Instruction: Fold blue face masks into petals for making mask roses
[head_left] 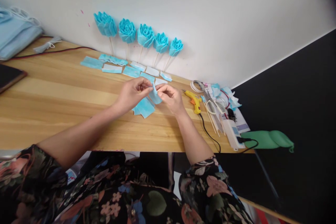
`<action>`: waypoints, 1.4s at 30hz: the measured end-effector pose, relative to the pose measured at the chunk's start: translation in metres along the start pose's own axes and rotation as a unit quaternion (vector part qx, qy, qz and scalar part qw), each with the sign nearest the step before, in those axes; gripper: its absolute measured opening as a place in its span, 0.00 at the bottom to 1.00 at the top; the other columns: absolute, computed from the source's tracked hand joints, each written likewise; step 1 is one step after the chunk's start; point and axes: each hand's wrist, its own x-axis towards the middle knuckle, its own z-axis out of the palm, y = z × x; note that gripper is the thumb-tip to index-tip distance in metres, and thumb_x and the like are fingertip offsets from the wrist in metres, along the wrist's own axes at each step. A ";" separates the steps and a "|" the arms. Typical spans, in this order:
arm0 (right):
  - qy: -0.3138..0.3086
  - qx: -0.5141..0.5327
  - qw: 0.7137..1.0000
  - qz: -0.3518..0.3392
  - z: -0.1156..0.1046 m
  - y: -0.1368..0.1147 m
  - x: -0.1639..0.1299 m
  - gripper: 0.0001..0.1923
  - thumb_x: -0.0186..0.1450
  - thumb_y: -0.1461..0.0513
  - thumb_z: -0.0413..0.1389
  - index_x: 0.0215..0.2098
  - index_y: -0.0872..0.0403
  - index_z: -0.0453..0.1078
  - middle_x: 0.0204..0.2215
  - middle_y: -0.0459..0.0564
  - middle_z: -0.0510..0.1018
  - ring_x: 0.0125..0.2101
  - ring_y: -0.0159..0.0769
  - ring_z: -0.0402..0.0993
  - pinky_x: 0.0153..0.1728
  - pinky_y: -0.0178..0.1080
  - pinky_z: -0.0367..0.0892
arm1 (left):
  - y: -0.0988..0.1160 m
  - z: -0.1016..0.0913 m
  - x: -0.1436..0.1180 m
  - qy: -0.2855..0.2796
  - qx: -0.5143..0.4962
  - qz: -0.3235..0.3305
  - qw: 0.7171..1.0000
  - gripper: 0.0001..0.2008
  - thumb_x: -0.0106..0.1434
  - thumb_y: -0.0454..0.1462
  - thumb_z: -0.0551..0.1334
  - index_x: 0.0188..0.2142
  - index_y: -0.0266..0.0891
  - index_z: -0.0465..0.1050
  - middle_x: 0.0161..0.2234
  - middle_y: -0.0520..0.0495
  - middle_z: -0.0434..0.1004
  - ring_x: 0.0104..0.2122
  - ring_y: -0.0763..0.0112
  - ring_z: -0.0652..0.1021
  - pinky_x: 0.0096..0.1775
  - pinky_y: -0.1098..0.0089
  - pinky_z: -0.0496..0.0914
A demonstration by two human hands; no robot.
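My left hand (134, 92) and my right hand (172, 98) meet above the table, each pinching the top of a small light-blue fabric piece (155, 97). The piece hangs between my fingertips and looks folded along its upper edge. Just below it, a few blue fabric pieces (145, 108) lie overlapped on the wood. Beyond my hands, cut blue and white rectangles (131, 71) are spread in rows, along with a gathered blue strip (113, 59). Several blue fabric flowers (127, 30) on thin sticks lean against the wall behind them.
To the right lie a yellow glue gun (194, 100) with a black cord, scissors (211, 106), wooden sticks (210, 120), a roll of tape (196, 86) and a white power strip (232, 133). A pile of blue masks (18, 35) and a dark device (10, 77) are at left.
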 end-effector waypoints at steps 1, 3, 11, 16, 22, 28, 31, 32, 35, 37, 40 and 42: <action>0.001 -0.003 1.000 0.002 0.000 0.000 0.000 0.14 0.61 0.49 0.62 0.29 0.50 0.73 0.39 0.49 0.79 0.41 0.39 0.75 0.46 0.42 0.69 | 0.001 0.000 0.000 -0.005 0.002 -0.002 1.000 0.04 0.60 0.38 0.64 0.33 0.39 0.76 0.30 0.49 0.79 0.32 0.69 0.76 0.35 0.70 0.69; 0.001 -0.009 1.000 0.005 0.000 0.000 0.000 0.14 0.61 0.49 0.62 0.28 0.50 0.73 0.39 0.49 0.79 0.41 0.39 0.75 0.46 0.43 0.70 | 0.002 -0.001 -0.001 -0.012 0.006 -0.006 1.000 0.06 0.61 0.39 0.63 0.32 0.39 0.76 0.30 0.49 0.80 0.32 0.69 0.76 0.35 0.70 0.69; -0.012 -0.026 0.999 -0.028 -0.001 0.001 0.000 0.13 0.63 0.50 0.61 0.30 0.50 0.73 0.39 0.49 0.80 0.43 0.38 0.76 0.49 0.43 0.69 | -0.001 -0.001 0.000 -0.020 0.029 0.019 0.999 0.06 0.60 0.38 0.62 0.30 0.38 0.76 0.28 0.49 0.79 0.29 0.70 0.75 0.33 0.71 0.66; -0.014 -0.023 0.999 -0.038 -0.003 0.006 0.001 0.13 0.63 0.50 0.62 0.30 0.51 0.73 0.39 0.48 0.81 0.42 0.38 0.76 0.48 0.42 0.70 | -0.003 -0.001 0.002 -0.021 0.031 0.024 0.999 0.05 0.59 0.37 0.61 0.28 0.38 0.72 0.26 0.51 0.76 0.28 0.72 0.74 0.31 0.72 0.65; -0.010 -0.007 0.999 -0.044 -0.005 0.008 0.002 0.12 0.63 0.51 0.62 0.30 0.51 0.74 0.39 0.48 0.81 0.41 0.37 0.76 0.46 0.41 0.70 | -0.005 0.000 0.003 -0.018 -0.019 -0.014 1.000 0.04 0.58 0.36 0.61 0.28 0.38 0.71 0.25 0.52 0.73 0.27 0.73 0.72 0.30 0.72 0.64; -0.004 0.021 0.999 -0.030 -0.005 0.008 0.003 0.13 0.61 0.51 0.64 0.28 0.51 0.73 0.38 0.47 0.81 0.40 0.37 0.76 0.45 0.41 0.70 | -0.007 0.001 0.005 -0.015 -0.084 -0.057 0.995 0.04 0.58 0.36 0.62 0.28 0.38 0.70 0.25 0.52 0.71 0.26 0.74 0.71 0.30 0.72 0.64; 0.010 0.034 0.999 -0.015 -0.005 0.006 0.003 0.14 0.60 0.50 0.64 0.28 0.51 0.73 0.37 0.47 0.80 0.39 0.37 0.75 0.44 0.42 0.70 | -0.007 0.001 0.006 -0.004 -0.131 -0.084 0.988 0.04 0.58 0.35 0.62 0.28 0.38 0.70 0.25 0.52 0.70 0.25 0.74 0.70 0.30 0.72 0.63; 0.014 0.036 0.999 -0.011 -0.005 0.005 0.003 0.14 0.60 0.50 0.64 0.28 0.51 0.73 0.37 0.47 0.80 0.39 0.37 0.75 0.44 0.42 0.70 | -0.006 0.000 0.006 -0.002 -0.143 -0.093 0.985 0.04 0.58 0.34 0.62 0.28 0.38 0.70 0.25 0.53 0.70 0.25 0.74 0.70 0.29 0.72 0.63; 0.020 0.035 0.999 -0.005 -0.005 0.004 0.003 0.14 0.60 0.50 0.64 0.27 0.51 0.72 0.37 0.47 0.80 0.40 0.38 0.75 0.45 0.42 0.70 | -0.004 0.000 0.006 0.003 -0.166 -0.117 0.979 0.04 0.58 0.33 0.62 0.27 0.38 0.71 0.23 0.53 0.69 0.24 0.75 0.69 0.29 0.72 0.63; 0.023 0.036 0.999 -0.003 -0.005 0.004 0.003 0.14 0.59 0.50 0.64 0.27 0.51 0.72 0.36 0.47 0.80 0.40 0.38 0.75 0.45 0.43 0.70 | -0.002 0.000 0.007 0.009 -0.174 -0.129 0.976 0.04 0.58 0.32 0.62 0.27 0.38 0.71 0.23 0.54 0.68 0.23 0.76 0.69 0.28 0.72 0.62; 0.036 0.037 0.999 0.006 -0.007 0.004 0.003 0.14 0.58 0.50 0.64 0.26 0.51 0.72 0.36 0.47 0.80 0.40 0.39 0.75 0.44 0.42 0.69 | -0.001 -0.003 0.009 0.025 -0.188 -0.140 0.972 0.05 0.58 0.31 0.63 0.26 0.38 0.70 0.23 0.54 0.69 0.24 0.76 0.69 0.30 0.73 0.64; 0.052 0.043 0.998 0.007 -0.010 0.006 0.004 0.13 0.57 0.51 0.64 0.26 0.50 0.72 0.36 0.47 0.80 0.40 0.39 0.75 0.42 0.42 0.69 | -0.003 -0.005 0.011 0.043 -0.197 -0.136 0.970 0.05 0.58 0.31 0.62 0.26 0.38 0.70 0.22 0.55 0.68 0.24 0.76 0.69 0.31 0.73 0.64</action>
